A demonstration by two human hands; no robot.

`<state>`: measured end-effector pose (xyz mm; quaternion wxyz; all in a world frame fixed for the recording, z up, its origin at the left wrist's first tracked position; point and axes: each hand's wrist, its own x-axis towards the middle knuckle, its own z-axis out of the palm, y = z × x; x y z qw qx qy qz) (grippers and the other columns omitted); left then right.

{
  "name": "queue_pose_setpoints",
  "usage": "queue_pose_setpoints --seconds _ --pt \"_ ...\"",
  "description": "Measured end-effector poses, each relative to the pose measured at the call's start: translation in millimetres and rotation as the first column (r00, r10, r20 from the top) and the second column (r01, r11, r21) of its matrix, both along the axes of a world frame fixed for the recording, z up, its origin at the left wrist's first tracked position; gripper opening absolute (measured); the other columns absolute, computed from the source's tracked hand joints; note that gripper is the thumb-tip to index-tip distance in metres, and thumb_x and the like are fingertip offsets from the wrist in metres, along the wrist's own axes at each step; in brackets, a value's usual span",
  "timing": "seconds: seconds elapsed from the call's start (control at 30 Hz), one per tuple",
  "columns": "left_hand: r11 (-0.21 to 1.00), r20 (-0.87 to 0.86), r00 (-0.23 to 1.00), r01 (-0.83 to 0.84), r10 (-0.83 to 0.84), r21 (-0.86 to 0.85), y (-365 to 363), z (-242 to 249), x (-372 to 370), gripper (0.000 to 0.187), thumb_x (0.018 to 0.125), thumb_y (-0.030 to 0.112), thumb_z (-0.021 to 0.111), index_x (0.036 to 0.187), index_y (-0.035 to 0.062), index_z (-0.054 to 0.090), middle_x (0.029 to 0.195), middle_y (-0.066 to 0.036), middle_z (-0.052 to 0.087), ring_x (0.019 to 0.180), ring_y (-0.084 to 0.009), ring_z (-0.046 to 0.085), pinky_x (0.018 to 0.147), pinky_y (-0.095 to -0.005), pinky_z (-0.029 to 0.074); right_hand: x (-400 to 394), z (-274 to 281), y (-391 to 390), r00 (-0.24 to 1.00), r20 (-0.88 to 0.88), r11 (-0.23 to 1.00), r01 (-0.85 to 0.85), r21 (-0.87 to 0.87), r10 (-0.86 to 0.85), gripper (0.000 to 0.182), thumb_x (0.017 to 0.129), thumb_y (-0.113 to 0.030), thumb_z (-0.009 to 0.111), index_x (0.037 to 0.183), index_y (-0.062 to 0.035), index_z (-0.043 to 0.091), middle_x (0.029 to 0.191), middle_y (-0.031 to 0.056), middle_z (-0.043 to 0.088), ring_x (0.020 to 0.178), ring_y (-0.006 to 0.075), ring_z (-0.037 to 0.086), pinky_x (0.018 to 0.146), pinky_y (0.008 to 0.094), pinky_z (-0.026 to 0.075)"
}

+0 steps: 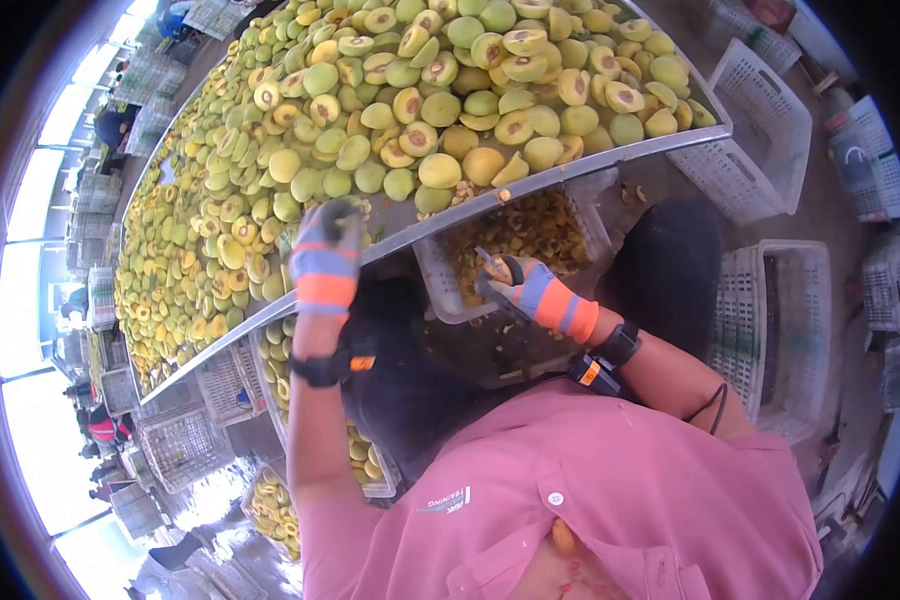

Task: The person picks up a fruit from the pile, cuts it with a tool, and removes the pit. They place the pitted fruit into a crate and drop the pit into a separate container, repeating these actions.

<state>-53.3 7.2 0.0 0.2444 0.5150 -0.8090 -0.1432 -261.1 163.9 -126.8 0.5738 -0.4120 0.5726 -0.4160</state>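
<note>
My left hand [327, 258], in a grey, orange and blue striped glove, reaches over the near rim of the table beside the heap of stone fruit [440, 108]. Its dark fingers are blurred among the nearest fruit, so I cannot tell what they hold. Many of the green-yellow fruits are cut in half, with brown centres showing. My right hand [538, 292], gloved alike, is closed round a small knife [483, 256], its thin tip pointing up and away from me. Below that hand stands a white crate [450, 300] holding brownish-yellow fruit scraps.
The table's metal rim [570, 165] slants across in front of me. White plastic crates stand at the right, one tilted [735, 180] and one upright [770, 330]. More crates [182, 445] and a crate of cut fruit [275, 510] are at the left. People work far left.
</note>
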Motion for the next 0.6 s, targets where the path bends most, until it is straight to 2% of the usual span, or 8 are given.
queue_pose_setpoints --seconds 0.03,0.1,0.2,0.3,0.37,0.43,0.57,0.6 --pt "0.992 0.012 1.0 0.019 -0.021 0.122 -9 -8 -34 0.043 0.083 0.033 0.066 0.115 0.005 0.062 0.112 -0.014 0.062 0.095 -0.0287 0.063 0.086 -0.0359 0.048 -2 -1 1 1.0 -0.02 1.0 0.007 -0.024 -0.008 0.024 0.085 -0.024 0.067 0.098 -0.0042 0.065 0.08 0.0089 0.066 0.071 0.0172 0.06 0.066 0.0324 0.048" --pt "0.98 0.23 0.953 0.196 -0.199 0.035 -27 -25 -84 0.052 0.081 0.031 0.069 0.125 0.0079 0.056 0.127 -0.014 0.057 0.112 -0.0308 0.057 0.093 -0.0378 0.045 -8 1 3 0.998 0.025 0.996 0.054 -0.077 -0.052 0.023 0.085 -0.022 0.067 0.099 -0.0046 0.065 0.08 0.0092 0.067 0.071 0.0176 0.061 0.067 0.0326 0.048" --pt "0.941 0.583 0.756 0.336 -0.298 0.045 -55 -70 -111 0.062 0.079 0.035 0.069 0.131 0.009 0.05 0.134 -0.015 0.052 0.119 -0.0313 0.053 0.098 -0.0381 0.042 -16 7 6 0.994 0.06 0.99 0.101 -0.097 -0.095 0.022 0.084 -0.02 0.066 0.1 -0.0046 0.065 0.08 0.0091 0.067 0.072 0.0177 0.061 0.067 0.0325 0.048" --pt "0.954 0.467 0.834 0.28 -0.295 0.103 -65 -74 -109 0.056 0.079 0.035 0.069 0.125 0.0081 0.053 0.129 -0.015 0.055 0.117 -0.0342 0.054 0.096 -0.0408 0.044 -20 8 3 0.996 -0.032 0.993 0.079 -0.087 -0.082 0.023 0.084 -0.019 0.065 0.101 -0.0043 0.065 0.08 0.0086 0.066 0.073 0.0169 0.06 0.068 0.0317 0.048" --pt "0.907 -0.184 0.947 0.309 -0.265 0.285 -63 -74 -95 0.049 0.082 0.028 0.067 0.125 0.0089 0.051 0.113 -0.013 0.062 0.1 -0.0286 0.062 0.082 -0.0361 0.051 -24 9 1 0.996 -0.022 0.992 0.082 -0.095 -0.085 0.023 0.083 -0.018 0.065 0.101 -0.0038 0.064 0.08 0.0085 0.066 0.073 0.0161 0.06 0.069 0.0313 0.048" --pt "0.74 -0.723 0.69 0.467 0.038 0.484 -48 -59 -76 0.046 0.084 0.025 0.066 0.124 0.0094 0.051 0.104 -0.01 0.063 0.091 -0.0237 0.063 0.075 -0.0318 0.052 -26 25 -1 0.989 0.099 0.985 0.122 -0.118 -0.111 0.023 0.083 -0.017 0.065 0.101 -0.0029 0.064 0.08 0.0088 0.066 0.074 0.0152 0.059 0.069 0.0311 0.048" --pt "0.566 -0.826 0.344 0.606 0.447 0.559 26 -15 -73 0.031 0.091 0.017 0.055 0.12 0.0079 0.053 0.098 -0.006 0.061 0.073 -0.0155 0.06 0.058 -0.0254 0.048 -24 42 -16 0.95 0.296 0.985 0.135 -0.103 -0.099 0.023 0.083 -0.017 0.066 0.099 -0.0014 0.064 0.082 0.0086 0.066 0.073 0.0139 0.059 0.069 0.0303 0.049" --pt "0.594 -0.765 0.285 0.496 0.578 0.633 42 -9 -85 0.031 0.094 0.022 0.05 0.12 0.0069 0.053 0.096 -0.005 0.061 0.068 -0.0138 0.059 0.051 -0.0228 0.044 -22 45 -18 0.95 0.297 0.977 0.145 -0.158 -0.093 0.024 0.082 -0.017 0.067 0.1 -0.0018 0.065 0.083 0.0083 0.067 0.074 0.0145 0.06 0.07 0.0304 0.049"
